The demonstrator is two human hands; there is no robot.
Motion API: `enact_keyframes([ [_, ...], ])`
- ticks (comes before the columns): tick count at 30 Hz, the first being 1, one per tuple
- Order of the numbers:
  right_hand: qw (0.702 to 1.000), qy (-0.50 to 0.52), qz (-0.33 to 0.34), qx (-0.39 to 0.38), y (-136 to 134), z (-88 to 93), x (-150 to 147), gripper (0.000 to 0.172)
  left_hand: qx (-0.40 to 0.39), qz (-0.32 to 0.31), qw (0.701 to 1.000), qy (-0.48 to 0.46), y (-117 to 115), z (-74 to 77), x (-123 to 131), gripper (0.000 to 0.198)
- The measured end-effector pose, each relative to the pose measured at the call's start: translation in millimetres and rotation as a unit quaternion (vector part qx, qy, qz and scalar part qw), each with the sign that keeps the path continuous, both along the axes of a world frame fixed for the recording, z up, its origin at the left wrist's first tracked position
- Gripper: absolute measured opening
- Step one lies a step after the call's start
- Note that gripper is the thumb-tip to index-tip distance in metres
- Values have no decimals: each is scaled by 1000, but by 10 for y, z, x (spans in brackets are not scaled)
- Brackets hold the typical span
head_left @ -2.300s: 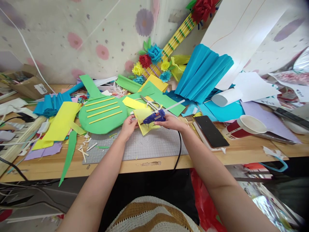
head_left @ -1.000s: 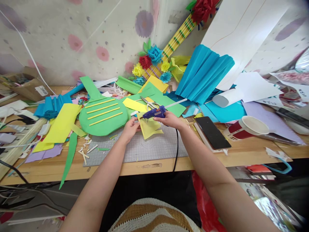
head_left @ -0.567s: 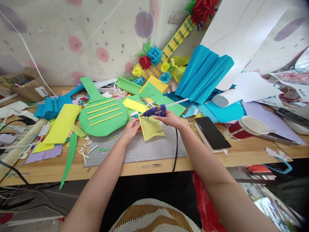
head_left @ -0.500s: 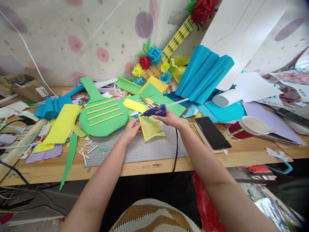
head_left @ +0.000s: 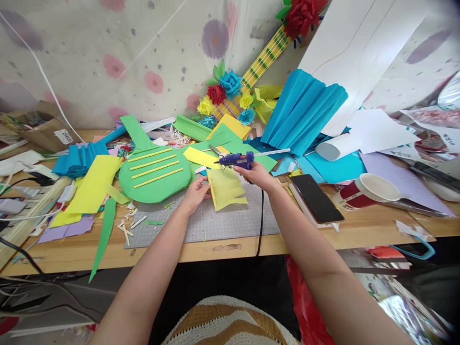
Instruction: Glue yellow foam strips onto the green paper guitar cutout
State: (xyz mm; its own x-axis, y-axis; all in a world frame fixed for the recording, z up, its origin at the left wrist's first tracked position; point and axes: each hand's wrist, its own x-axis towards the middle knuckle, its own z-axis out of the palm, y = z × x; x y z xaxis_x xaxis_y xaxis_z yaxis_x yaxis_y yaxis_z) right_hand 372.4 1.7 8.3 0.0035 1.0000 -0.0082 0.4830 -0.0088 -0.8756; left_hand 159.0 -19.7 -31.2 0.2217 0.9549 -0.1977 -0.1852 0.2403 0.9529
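Note:
My left hand pinches the left edge of a thin yellow sheet of paper, which is tilted up above the grey cutting mat. Wrapped around a purple glue gun is my right hand. The gun's nozzle points left, just above the top of the yellow sheet, and a white glue stick juts from its back. To the left lies a green guitar-shaped cutout with yellow strips across it. Scissors lie partly hidden behind the gun.
A black phone and a paper cup stand at the right. Blue crepe paper leans at the back near a flower-covered yellow guitar. The gun's black cord drops over the table's front edge. Scraps lie left.
The glue gun in my right hand has moved right and slightly up, its nozzle lifting away from the sheet's left edge. My left hand and the yellow sheet have barely moved.

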Motion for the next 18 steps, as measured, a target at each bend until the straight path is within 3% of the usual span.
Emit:
enact_keyframes([
  [8,981,-62,-186,-12,-111,-296,513,48,7,61,998,-15,19,25,3,26],
  [13,968,-137,-211,-16,-212,-498,626,53,15,88,996,-14,46,-22,3,26],
  [18,958,-180,-220,-48,-202,-515,651,53,10,118,993,-24,66,-57,-15,26],
])
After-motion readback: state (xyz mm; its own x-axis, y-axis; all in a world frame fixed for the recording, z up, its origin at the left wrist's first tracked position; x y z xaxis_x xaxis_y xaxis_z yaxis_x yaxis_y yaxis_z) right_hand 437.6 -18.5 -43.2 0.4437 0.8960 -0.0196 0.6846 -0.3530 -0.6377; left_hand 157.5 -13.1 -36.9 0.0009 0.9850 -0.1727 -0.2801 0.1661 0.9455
